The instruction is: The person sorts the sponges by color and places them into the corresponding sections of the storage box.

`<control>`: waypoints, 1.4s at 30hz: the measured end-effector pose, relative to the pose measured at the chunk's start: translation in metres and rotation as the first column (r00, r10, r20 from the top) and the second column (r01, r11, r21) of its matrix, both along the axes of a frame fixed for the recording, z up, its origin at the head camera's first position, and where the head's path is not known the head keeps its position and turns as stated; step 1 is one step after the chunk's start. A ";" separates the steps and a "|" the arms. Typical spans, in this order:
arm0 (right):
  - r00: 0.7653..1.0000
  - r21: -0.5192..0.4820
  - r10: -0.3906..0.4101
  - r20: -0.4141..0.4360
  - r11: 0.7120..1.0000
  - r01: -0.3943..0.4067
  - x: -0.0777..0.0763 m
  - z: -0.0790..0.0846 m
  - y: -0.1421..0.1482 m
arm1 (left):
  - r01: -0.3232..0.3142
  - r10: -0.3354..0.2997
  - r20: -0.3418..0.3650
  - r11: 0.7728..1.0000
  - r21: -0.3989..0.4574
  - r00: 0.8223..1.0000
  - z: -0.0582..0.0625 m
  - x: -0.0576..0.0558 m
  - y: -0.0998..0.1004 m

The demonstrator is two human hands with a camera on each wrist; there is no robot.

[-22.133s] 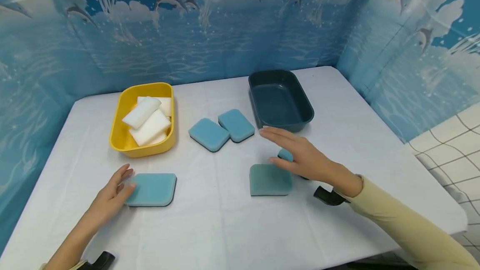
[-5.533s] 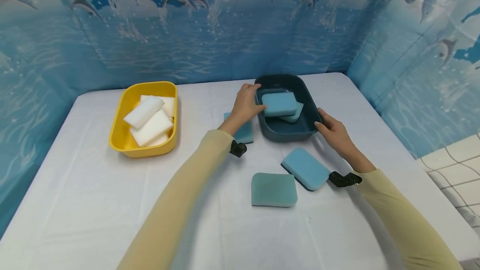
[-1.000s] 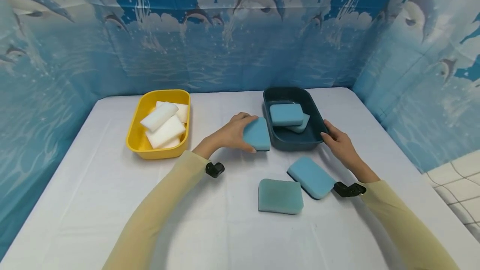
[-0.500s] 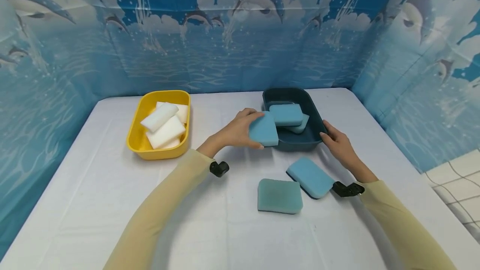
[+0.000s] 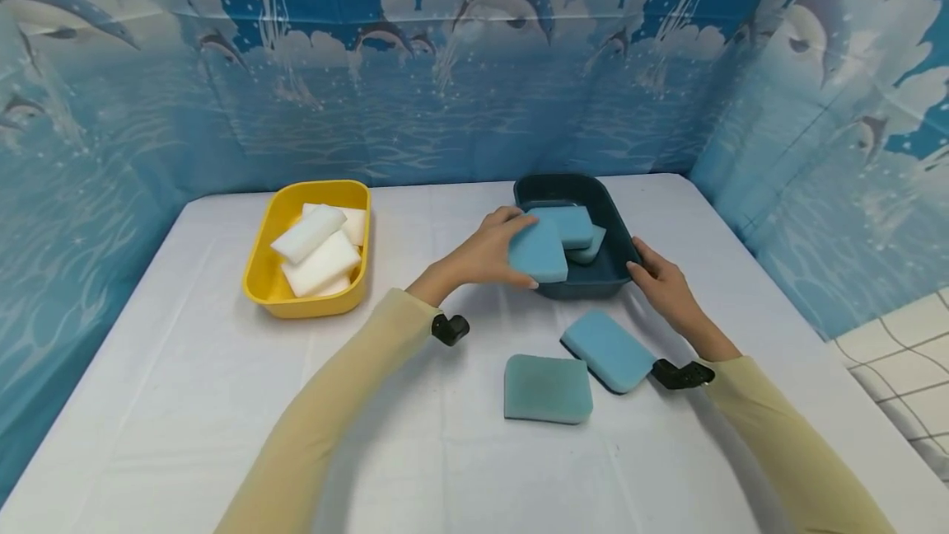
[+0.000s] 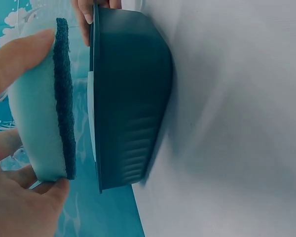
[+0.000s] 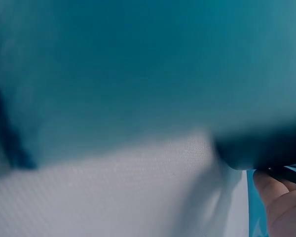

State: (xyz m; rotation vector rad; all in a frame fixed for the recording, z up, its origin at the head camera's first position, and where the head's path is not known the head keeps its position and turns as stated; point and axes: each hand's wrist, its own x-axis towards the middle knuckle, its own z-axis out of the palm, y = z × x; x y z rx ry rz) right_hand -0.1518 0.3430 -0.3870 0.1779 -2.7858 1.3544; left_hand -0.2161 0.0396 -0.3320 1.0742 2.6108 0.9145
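Note:
My left hand [image 5: 483, 254] pinches a light blue sponge [image 5: 539, 250] between thumb and fingers, just over the left rim of a dark teal bin [image 5: 586, 288]. In the left wrist view, that sponge [image 6: 37, 113] shows a dark scouring layer [image 6: 64, 98] and is apart from the bin wall [image 6: 130, 84]. My right hand [image 5: 670, 291] grips the bin's right rim, thumb outside; its other fingers are partly hidden. Inside the bin, one blue sponge [image 5: 569, 225] lies on a greener one [image 5: 589, 246].
On the white table, a blue sponge [image 5: 608, 350] and a greenish sponge [image 5: 549, 390] lie in front of the bin. A yellow bin [image 5: 257, 277] with several white sponges [image 5: 320, 262] stands at left. Behind hangs a dolphin-print curtain [image 5: 415, 122].
The left hand has lifted the blue sponge from beside the dark bin and carried it right, to over the rim. The right hand keeps its grip. Earlier, the bin held no sponges.

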 end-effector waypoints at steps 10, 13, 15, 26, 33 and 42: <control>1.000 0.016 -0.009 -0.009 1.000 0.009 0.004 0.000 0.000 | -0.001 0.001 0.008 1.000 -0.020 1.000 0.002 -0.005 0.018; 1.000 0.024 -0.013 -0.008 1.000 0.013 0.006 0.000 0.000 | 0.011 -0.011 0.015 1.000 -0.025 1.000 0.001 -0.006 0.024; 1.000 0.017 -0.010 -0.006 1.000 0.010 0.006 -0.001 -0.001 | 0.016 -0.015 0.015 0.999 -0.030 1.000 0.000 -0.006 0.028; 1.000 -0.012 -0.004 0.001 1.000 0.004 0.008 -0.003 -0.001 | 0.038 -0.038 -0.007 0.997 -0.062 0.999 -0.009 -0.009 0.047; 1.000 0.003 -0.015 0.006 1.000 0.015 0.006 -0.003 -0.001 | 0.037 -0.038 -0.016 0.994 -0.103 0.999 -0.009 -0.016 0.050; 1.000 0.004 -0.004 0.003 1.000 0.004 0.003 -0.001 -0.003 | 0.035 -0.037 -0.015 0.992 -0.123 0.999 -0.009 -0.027 0.052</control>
